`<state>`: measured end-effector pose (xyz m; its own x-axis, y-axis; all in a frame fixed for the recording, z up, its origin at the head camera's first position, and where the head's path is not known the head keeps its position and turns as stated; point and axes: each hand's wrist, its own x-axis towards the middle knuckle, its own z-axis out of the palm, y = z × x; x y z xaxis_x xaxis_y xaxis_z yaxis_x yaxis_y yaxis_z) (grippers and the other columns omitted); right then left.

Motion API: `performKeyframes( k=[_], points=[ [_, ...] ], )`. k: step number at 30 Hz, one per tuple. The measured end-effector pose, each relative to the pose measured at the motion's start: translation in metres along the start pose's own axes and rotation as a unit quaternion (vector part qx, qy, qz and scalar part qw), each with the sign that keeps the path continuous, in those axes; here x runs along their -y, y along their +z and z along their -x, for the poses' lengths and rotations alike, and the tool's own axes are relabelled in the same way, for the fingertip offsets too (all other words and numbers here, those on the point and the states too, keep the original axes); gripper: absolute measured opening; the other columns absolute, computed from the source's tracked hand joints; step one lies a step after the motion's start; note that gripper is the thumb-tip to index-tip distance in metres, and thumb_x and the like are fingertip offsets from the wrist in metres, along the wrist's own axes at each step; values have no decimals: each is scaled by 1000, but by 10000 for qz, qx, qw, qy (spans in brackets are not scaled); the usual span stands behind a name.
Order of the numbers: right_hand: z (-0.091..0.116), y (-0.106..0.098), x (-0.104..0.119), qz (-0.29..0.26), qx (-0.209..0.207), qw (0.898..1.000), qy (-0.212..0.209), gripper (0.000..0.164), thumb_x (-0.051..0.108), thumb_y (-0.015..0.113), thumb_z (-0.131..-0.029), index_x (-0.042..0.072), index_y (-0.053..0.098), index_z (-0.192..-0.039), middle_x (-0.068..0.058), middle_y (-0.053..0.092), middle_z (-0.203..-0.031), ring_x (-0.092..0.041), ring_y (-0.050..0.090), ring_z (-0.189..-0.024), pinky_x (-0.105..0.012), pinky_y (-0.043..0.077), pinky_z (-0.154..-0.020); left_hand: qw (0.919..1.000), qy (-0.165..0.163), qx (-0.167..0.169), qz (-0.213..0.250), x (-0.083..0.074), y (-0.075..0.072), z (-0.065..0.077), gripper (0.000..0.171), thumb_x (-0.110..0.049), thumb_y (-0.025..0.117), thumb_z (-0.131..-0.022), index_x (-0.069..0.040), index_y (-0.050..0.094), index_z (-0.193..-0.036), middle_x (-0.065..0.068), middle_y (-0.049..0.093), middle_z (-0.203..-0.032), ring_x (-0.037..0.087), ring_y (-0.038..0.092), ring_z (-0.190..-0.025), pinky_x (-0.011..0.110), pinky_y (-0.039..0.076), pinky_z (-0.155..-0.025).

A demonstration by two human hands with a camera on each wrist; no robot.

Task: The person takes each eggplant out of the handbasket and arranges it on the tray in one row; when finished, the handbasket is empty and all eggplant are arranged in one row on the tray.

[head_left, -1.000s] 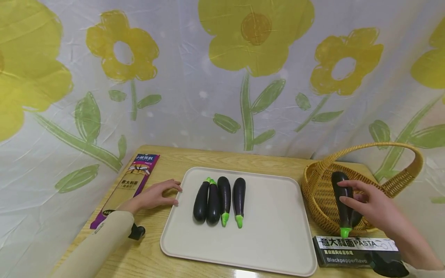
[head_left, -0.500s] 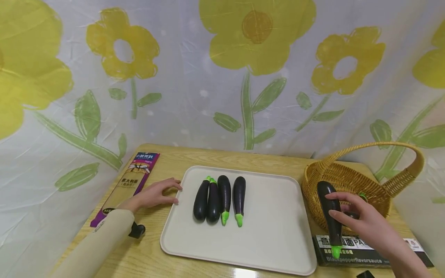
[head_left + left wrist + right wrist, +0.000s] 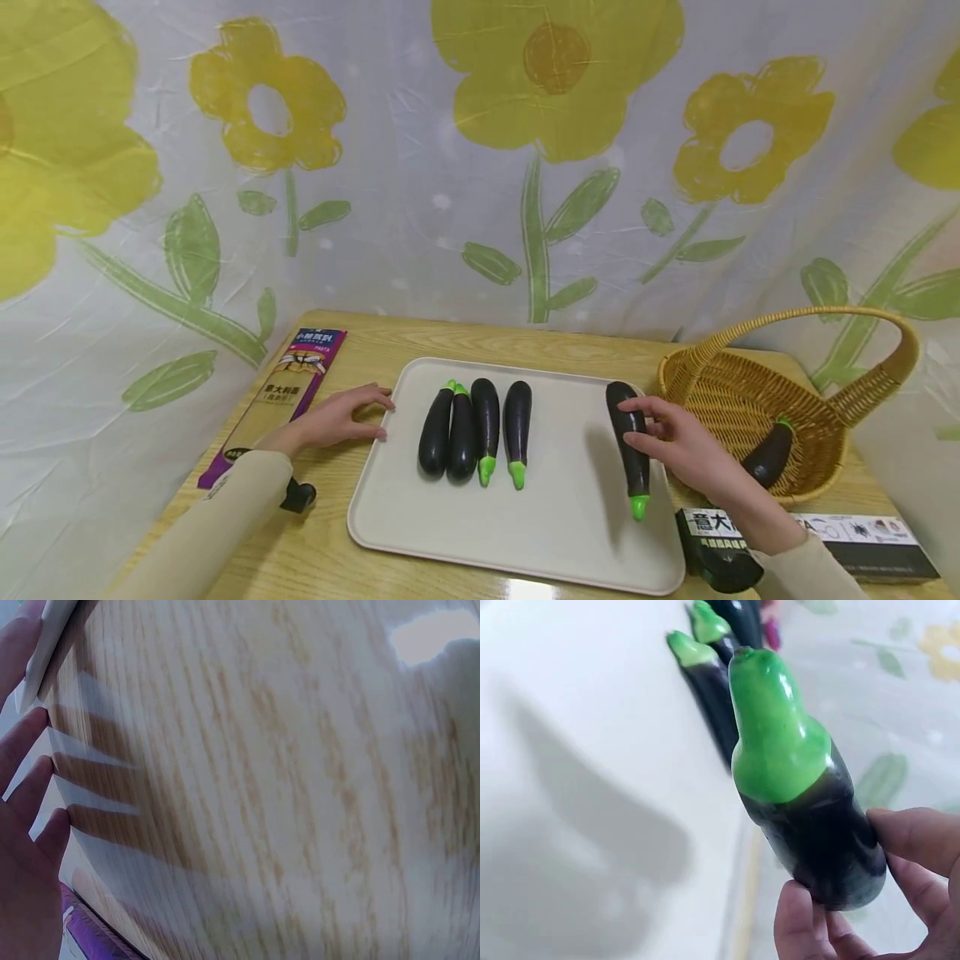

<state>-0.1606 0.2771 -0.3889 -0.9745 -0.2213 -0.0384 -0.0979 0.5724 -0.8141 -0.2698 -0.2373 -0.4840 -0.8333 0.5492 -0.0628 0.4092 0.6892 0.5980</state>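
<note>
An eggplant (image 3: 628, 442) with a green stem end is pinched between the thumb and fingers of my right hand (image 3: 678, 446), above the right side of the white tray (image 3: 555, 533). Its shadow falls on the tray below. The right wrist view shows that eggplant (image 3: 802, 787) close up, green cap toward the camera. Several more eggplants (image 3: 486, 429) lie side by side on the tray's left half. My left hand (image 3: 341, 419) rests at the tray's left edge with fingers extended; in the left wrist view its fingers (image 3: 26, 750) are spread by the rim.
A wicker basket (image 3: 675, 392) with a tall handle stands at the right, one eggplant (image 3: 770, 454) inside. A black pasta box (image 3: 862, 546) lies in front of it, partly behind the right wrist. A purple pasta packet (image 3: 281, 392) lies at the table's left edge.
My right hand has carried the eggplant leftward from over the basket, past the pasta box, to above the tray's right side. The left hand has stayed in place.
</note>
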Motion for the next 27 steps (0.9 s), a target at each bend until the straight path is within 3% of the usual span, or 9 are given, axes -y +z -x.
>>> performKeyframes(
  k=[2,4,6,14,18,22,24,27],
  points=[
    [-9,10,-1,-185,170,9997,-60,41,20,69,-92,8,57,-130,-19,57,-116,-26,61,-95,-31,50,-72,10000,-4,-2,-12,0,0,0,45,-41,74,-86,-20,63,-124,14,45,-148,42,26,-143,62,20,-113],
    [-18,20,-2,-251,291,9992,-137,40,17,69,-92,7,57,-129,-19,52,-134,-31,62,-107,-34,53,-79,10000,-11,-3,-1,1,0,0,45,-41,74,-86,-21,63,-124,14,46,-148,42,26,-143,62,20,-113],
    [-25,30,-3,-337,423,9984,-171,38,14,68,-93,7,57,-129,-20,49,-137,-33,62,-107,-35,54,-78,10000,-11,-5,10,1,0,0,44,-41,74,-86,-21,63,-124,14,46,-148,42,26,-143,62,20,-113],
    [-51,65,-5,-98,332,9993,-161,36,7,67,-91,5,59,-126,-21,55,-130,-20,65,-90,-30,51,-68,10000,21,6,30,2,0,0,45,-41,74,-86,-21,63,-124,14,46,-148,42,26,-143,62,21,-113],
    [-66,78,-10,119,236,9994,-220,36,3,67,-89,4,60,-124,-14,62,-102,-13,56,-69,-27,44,-61,10000,-1,17,31,3,0,-1,45,-42,74,-86,-21,63,-124,14,46,-148,42,26,-143,61,21,-114],
    [-78,86,-12,237,83,9996,-126,37,2,67,-88,4,61,-124,0,42,-66,-11,38,-55,-25,35,-53,10000,19,11,-1,2,0,-1,45,-41,74,-86,-20,63,-124,15,46,-148,42,26,-143,62,21,-113],
    [-81,90,-12,254,3,9996,-80,37,2,67,-88,4,61,-124,1,36,-64,-10,36,-54,-24,34,-52,10000,27,11,5,1,0,0,45,-40,74,-86,-20,63,-124,15,46,-148,42,26,-143,62,20,-113],
    [-84,94,-12,206,-114,9997,-7,37,0,68,-86,4,62,-123,-5,44,-73,-11,38,-55,-24,35,-51,10000,43,14,8,0,0,0,45,-40,74,-86,-19,63,-124,15,46,-148,43,26,-143,62,21,-113]
  ],
)
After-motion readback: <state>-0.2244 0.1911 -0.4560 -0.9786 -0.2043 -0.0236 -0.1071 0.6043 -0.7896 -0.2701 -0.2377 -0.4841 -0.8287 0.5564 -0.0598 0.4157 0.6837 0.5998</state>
